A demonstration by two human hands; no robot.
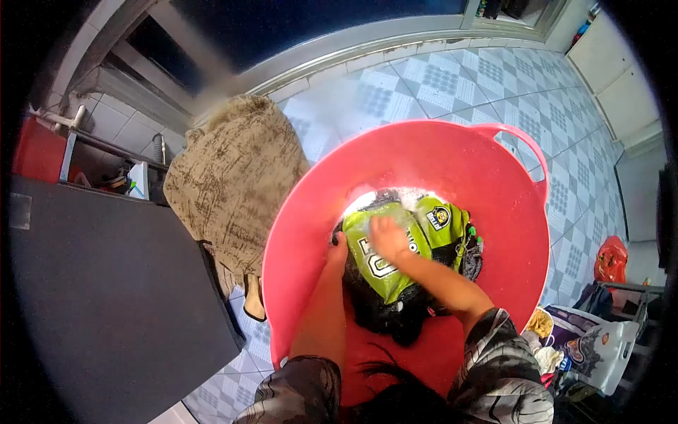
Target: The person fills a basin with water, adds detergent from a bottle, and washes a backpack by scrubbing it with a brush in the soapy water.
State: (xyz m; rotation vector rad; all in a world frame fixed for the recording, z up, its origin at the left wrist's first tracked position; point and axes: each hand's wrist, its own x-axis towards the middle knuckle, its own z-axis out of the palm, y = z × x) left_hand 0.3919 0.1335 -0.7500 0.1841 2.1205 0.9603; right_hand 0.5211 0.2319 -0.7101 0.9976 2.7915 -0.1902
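Observation:
A wet green and black bag (381,272), with white lettering and a cartoon badge, lies in a large pink tub (508,275). Suds and water show along its far side. My left hand (337,249) is at the bag's left edge, thumb on top and the other fingers mostly hidden around the edge. Over the bag's green front, my right hand (387,239) lies with its fingers stretched out on the fabric. I see no tool in it. Dark straps and green zip pulls lie at the bag's right side.
A brown patterned cloth (236,177) covers something left of the tub. A dark grey flat surface (120,290) stands at left. Bags and packages (593,353) sit at lower right, near a red plastic bag (611,260). Blue patterned tiles (452,85) form the floor.

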